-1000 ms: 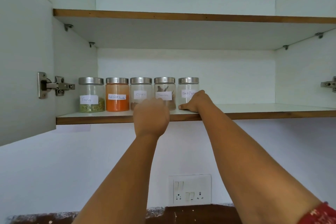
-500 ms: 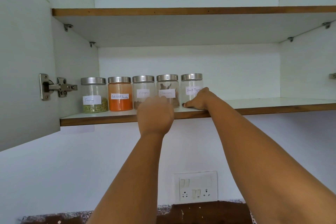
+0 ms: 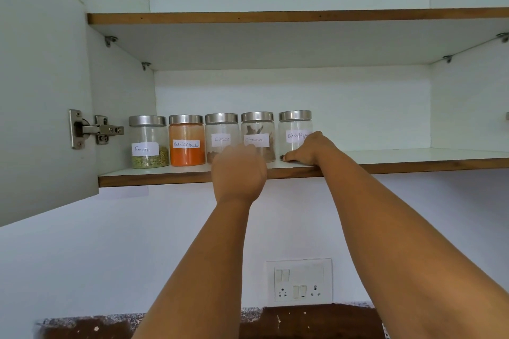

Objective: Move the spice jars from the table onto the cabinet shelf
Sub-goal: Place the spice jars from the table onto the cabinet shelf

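Two bare arms reach up from lower frame: left hand [image 3: 239,173] fisted, its grip hidden; right hand [image 3: 308,149] cups the black pepper jar [image 3: 295,133], last of five spice jars [image 3: 221,137] on the cabinet shelf [image 3: 413,155]. Placement looks near complete; next, release.
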